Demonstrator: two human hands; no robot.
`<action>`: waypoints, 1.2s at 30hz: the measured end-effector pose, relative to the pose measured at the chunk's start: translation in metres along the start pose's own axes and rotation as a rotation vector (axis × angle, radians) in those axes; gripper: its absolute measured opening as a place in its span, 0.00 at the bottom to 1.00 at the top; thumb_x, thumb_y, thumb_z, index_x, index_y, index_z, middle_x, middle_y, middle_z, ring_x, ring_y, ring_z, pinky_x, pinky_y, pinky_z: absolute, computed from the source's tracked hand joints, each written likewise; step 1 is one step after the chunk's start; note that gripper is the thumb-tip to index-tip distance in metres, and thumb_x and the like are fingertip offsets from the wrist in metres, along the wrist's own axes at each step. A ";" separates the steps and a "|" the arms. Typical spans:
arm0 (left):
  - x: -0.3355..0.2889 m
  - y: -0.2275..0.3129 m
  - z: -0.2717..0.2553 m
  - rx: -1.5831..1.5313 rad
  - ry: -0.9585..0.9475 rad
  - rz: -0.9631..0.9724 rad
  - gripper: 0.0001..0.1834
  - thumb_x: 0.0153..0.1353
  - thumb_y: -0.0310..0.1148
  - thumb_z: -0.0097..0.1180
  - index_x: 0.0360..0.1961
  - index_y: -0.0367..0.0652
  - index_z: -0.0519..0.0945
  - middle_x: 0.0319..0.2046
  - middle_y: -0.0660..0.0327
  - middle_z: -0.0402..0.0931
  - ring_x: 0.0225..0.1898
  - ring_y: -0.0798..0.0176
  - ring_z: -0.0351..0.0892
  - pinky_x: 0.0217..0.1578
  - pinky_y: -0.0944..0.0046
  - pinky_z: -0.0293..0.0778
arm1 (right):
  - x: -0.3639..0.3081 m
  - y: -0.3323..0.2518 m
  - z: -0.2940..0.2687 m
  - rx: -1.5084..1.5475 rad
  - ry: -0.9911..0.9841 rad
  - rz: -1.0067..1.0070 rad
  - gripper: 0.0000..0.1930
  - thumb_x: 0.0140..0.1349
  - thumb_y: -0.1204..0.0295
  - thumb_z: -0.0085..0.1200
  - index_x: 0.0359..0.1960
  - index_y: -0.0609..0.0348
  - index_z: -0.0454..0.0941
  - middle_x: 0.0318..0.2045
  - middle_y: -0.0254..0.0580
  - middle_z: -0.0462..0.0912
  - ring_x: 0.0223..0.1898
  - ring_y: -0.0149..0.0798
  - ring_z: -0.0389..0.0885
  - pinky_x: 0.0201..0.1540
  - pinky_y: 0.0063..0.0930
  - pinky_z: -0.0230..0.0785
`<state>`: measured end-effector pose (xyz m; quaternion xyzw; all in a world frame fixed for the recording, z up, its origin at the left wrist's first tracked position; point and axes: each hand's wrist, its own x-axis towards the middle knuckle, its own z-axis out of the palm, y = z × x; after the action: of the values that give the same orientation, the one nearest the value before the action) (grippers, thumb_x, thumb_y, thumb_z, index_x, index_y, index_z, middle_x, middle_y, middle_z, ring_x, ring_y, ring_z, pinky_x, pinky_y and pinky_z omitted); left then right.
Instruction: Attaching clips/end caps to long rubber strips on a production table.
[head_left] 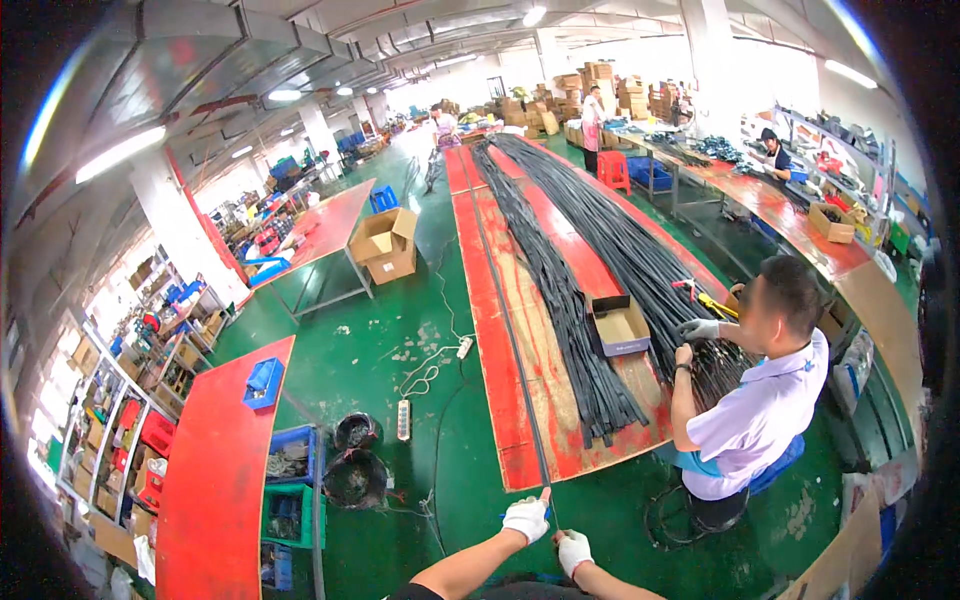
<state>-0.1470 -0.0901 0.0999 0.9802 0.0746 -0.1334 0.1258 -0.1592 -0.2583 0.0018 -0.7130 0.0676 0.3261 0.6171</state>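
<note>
Your left hand (527, 516), in a white glove, is closed on the long dark strip (525, 395) just past the near end of the long table (495, 350), with one finger pointing up along it toward the table's edge. Your right hand (573, 552), also gloved, sits lower and just to the right, its fingers curled in beside the strip's loose tail; whether they pinch it is too small to tell. The strip runs almost straight away from you along the left side of the red, worn tabletop, well apart from the other strips.

To its right on the same table lies a flat bundle of black strips (565, 310), its ends fanned toward you, and beyond that a second, larger bundle (620, 240). A small open box (628, 346) rests on the strips. At your right a seated co-worker (760, 400) reaches over the larger bundle with a gloved hand (700, 329).

On the green floor (400, 330) to your left are a white power strip (403, 420) and two black buckets, beside a red side table (215, 470).
</note>
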 end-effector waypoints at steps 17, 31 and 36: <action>0.071 -0.034 0.006 -0.012 -0.003 0.035 0.37 0.67 0.42 0.57 0.78 0.52 0.65 0.49 0.49 0.85 0.49 0.44 0.87 0.49 0.42 0.80 | 0.157 -0.063 0.022 0.172 -0.067 0.131 0.13 0.74 0.67 0.55 0.45 0.66 0.86 0.40 0.48 0.89 0.40 0.42 0.84 0.44 0.39 0.75; 0.119 -0.059 0.018 -0.139 0.024 0.082 0.40 0.64 0.33 0.55 0.79 0.48 0.62 0.50 0.44 0.84 0.50 0.41 0.87 0.49 0.43 0.81 | 0.186 -0.102 0.021 -0.214 -0.033 0.059 0.17 0.75 0.67 0.53 0.53 0.69 0.83 0.42 0.49 0.88 0.42 0.40 0.84 0.45 0.36 0.74; 0.121 -0.066 0.018 -0.121 0.011 -0.016 0.41 0.64 0.34 0.57 0.79 0.48 0.61 0.51 0.44 0.84 0.51 0.40 0.86 0.51 0.41 0.80 | 0.182 -0.133 0.031 -0.279 -0.123 0.032 0.19 0.74 0.65 0.55 0.55 0.69 0.83 0.41 0.52 0.89 0.43 0.41 0.85 0.47 0.36 0.75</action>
<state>-0.0478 -0.0184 0.0345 0.9709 0.0909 -0.1243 0.1832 0.0368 -0.1436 0.0124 -0.7694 -0.0050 0.3850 0.5097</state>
